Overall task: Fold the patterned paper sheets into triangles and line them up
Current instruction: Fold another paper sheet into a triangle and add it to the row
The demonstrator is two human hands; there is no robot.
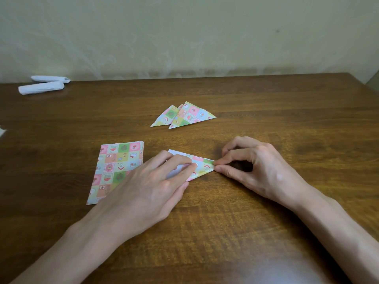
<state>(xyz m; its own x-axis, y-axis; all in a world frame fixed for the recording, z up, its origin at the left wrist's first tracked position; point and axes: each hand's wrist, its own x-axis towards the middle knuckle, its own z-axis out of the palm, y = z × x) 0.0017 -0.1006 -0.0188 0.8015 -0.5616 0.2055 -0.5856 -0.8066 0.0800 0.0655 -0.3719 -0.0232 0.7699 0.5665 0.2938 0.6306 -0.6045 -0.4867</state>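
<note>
– Patterned paper sheet point(202, 167), partly folded: location?
– Centre of the table point(225, 232), a dark brown wood-grain top with a slight sheen near the front edge. The sheet's white underside shows at its far corner. The folded flap comes to a point on the right.
– Hands?
– Left hand point(147, 187) lies flat on it, fingers straight, pressing down. Right hand point(260, 167) pinches the pointed right tip between thumb and forefinger, other fingers curled.
– Other stock?
– Stack of flat sheets point(117, 167): rectangular, pastel checks of pink, green and yellow, left of the fold, partly under the left hand. Folded triangles point(190, 116): two, same print, overlapping, farther back at mid-table. White rolls point(41, 88): two, paper-like, side by side at the far left.
– Room?
– Wall point(184, 37): pale cream, faint swirled texture, behind the table's back edge.
</note>
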